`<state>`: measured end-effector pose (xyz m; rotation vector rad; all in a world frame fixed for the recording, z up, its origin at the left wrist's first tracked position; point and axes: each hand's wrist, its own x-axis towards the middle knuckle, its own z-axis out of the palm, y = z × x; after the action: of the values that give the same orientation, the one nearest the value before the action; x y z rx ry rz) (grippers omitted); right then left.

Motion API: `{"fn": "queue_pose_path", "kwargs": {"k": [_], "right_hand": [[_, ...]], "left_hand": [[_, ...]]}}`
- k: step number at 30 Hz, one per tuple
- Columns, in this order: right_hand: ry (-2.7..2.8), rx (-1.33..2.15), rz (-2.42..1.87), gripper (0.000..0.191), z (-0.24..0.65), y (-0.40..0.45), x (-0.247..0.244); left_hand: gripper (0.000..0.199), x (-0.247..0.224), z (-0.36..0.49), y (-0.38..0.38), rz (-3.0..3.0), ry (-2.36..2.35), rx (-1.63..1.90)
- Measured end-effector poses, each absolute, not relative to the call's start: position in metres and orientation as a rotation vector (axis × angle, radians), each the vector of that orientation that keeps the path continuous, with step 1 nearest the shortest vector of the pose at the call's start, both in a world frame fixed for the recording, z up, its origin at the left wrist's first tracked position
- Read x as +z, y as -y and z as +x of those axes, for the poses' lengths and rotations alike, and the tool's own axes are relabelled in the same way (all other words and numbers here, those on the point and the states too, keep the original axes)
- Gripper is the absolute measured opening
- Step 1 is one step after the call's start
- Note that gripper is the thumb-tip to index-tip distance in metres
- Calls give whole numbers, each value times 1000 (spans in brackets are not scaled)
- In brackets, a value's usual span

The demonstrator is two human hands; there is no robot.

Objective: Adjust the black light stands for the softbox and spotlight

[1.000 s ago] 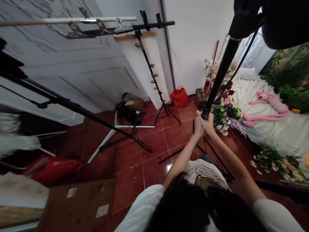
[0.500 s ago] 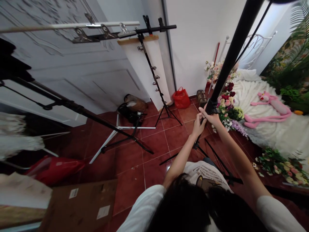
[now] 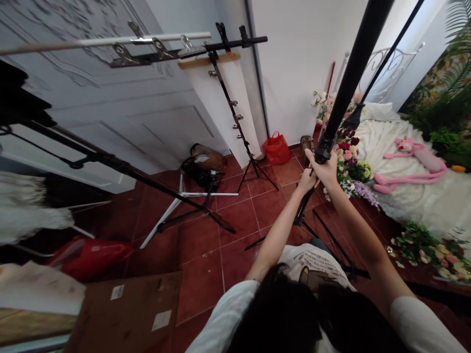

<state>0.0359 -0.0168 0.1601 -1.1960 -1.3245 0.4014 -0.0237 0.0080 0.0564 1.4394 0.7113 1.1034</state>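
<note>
From here, the black stand (image 3: pixel 351 81) is up on the floor (image 3: pixel 200 289), legs (image 3: pixel 254 242) already spread. Left hand (image 3: pixel 307 180) and right hand (image 3: pixel 327 169) both have fingers curled round it just below the collar (image 3: pixel 323 153); whether that's tightened, I can't tell. The red bag (image 3: pixel 277 150) and cardboard box (image 3: pixel 128 311) hide their contents.

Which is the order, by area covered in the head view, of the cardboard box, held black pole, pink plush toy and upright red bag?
Cardboard box, cut off by frame
Black pole
Pink plush toy
Upright red bag
</note>
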Motion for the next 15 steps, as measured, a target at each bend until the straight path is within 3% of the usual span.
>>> {"fn": "queue_pose_path", "kwargs": {"k": [6, 15], "right_hand": [[1666, 511, -1134, 59, 78, 50, 148], [1729, 509, -1317, 42, 108, 91, 67]], "left_hand": [[85, 63, -26, -5, 1453, -640, 1081], [86, 75, -29, -1, 1418, -504, 1086]]}}
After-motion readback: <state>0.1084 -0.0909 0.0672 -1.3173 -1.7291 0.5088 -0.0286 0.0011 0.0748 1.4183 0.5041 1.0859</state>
